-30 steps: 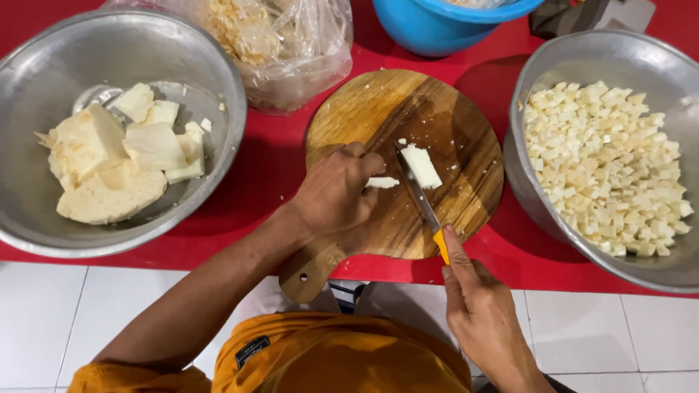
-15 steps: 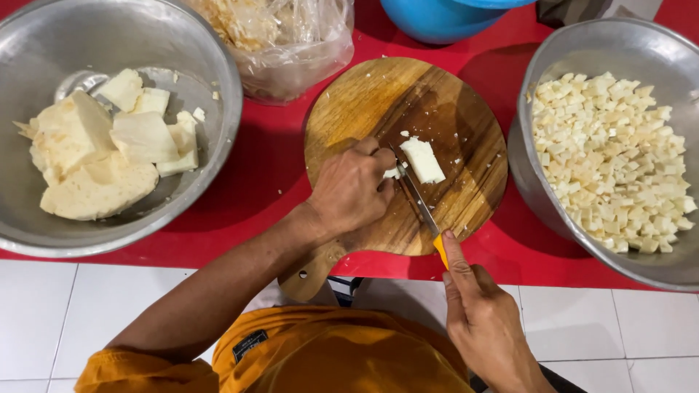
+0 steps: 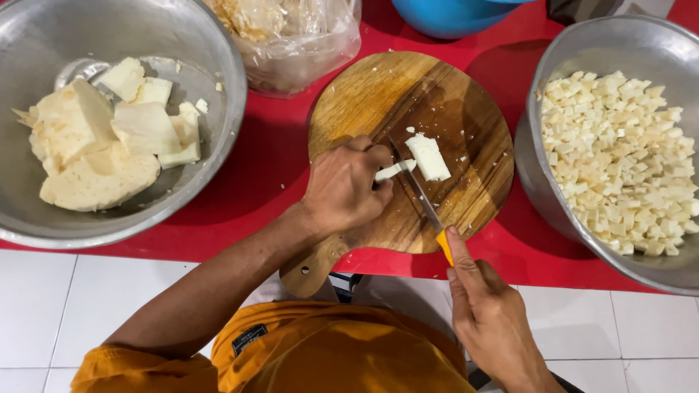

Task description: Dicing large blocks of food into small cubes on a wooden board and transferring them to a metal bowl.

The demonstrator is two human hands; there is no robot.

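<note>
- Red table (image 3: pixel 277 167), round wooden board (image 3: pixel 364 94) in the middle.
- Left hand (image 3: pixel 346 189) pinches a white strip (image 3: pixel 393 170), lying left of the blade.
- Right hand (image 3: pixel 488 320) grips the knife (image 3: pixel 422 200), which runs from near-right to far-left.

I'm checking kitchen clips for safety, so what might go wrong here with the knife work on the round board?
1. The left hand pinches a thin white strip right beside the knife blade, so a slip may nick its fingers.
2. The right hand grips only the far end of the handle, which probably weakens control.
3. The cutting board handle overhangs the red table edge; pressure there might tip it.
</note>
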